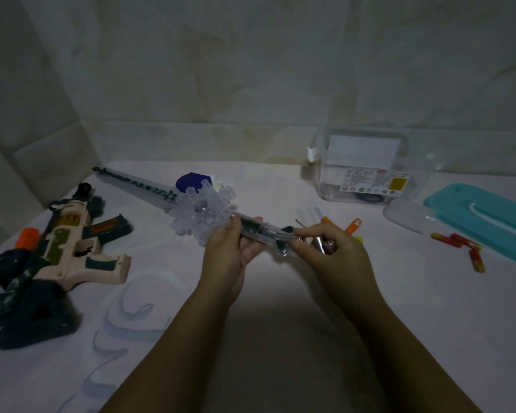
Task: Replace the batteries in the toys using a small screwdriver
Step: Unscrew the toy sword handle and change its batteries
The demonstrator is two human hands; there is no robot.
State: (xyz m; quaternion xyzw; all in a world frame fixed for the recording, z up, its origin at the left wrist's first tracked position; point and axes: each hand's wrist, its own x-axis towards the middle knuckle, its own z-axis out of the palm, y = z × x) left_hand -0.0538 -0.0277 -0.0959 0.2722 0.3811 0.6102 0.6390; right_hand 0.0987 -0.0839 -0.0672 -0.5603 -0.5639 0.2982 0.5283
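Observation:
A clear plastic toy sword [149, 187] with a snowflake-shaped guard [201, 214] lies slanted across the middle of the table. My left hand [230, 251] grips its handle just below the guard. My right hand [331, 248] pinches at the handle's end, where the open battery compartment [261, 229] shows, and it also holds silver batteries [323, 244] in its curled fingers. A thin metal screwdriver tip [301, 223] pokes out behind my right hand. Orange batteries [353, 226] lie just beyond it.
A pink and dark green toy gun [72, 245] lies at the left. A clear plastic box [367, 168] stands at the back right, a teal lid [489, 219] and a small clear case [408, 214] beside it. More orange batteries [459, 244] lie at the right.

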